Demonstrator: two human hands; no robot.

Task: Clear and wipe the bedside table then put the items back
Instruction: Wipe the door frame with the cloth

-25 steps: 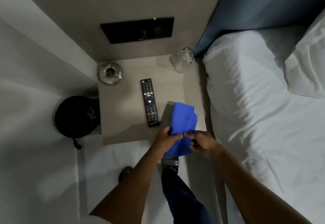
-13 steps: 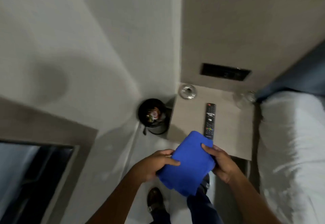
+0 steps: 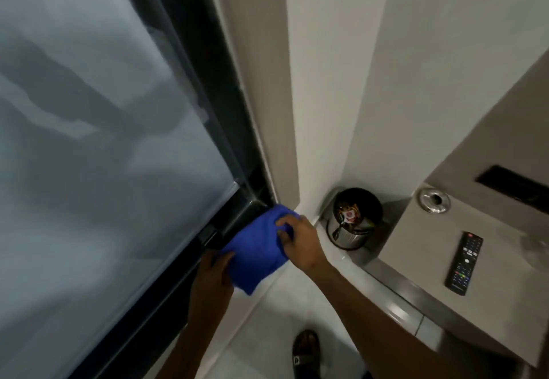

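A folded blue cloth (image 3: 255,248) is held in front of a dark window frame, well left of the bedside table (image 3: 430,248). My left hand (image 3: 212,274) grips its lower left edge and my right hand (image 3: 300,239) grips its upper right side. On the table lie a black remote (image 3: 465,262), a metal ashtray (image 3: 433,200) at the far corner and a clear glass (image 3: 537,251), faint at the right edge.
A black waste bin (image 3: 353,221) with rubbish stands in the corner between the wall and the table. A frosted window (image 3: 104,141) fills the left. A dark wall panel (image 3: 514,185) sits above the table. A sandalled foot (image 3: 306,355) is on the pale floor.
The view has swung left, away from the bed and table towards the window. Both hands carried the blue cloth off the table's front edge to the window frame.
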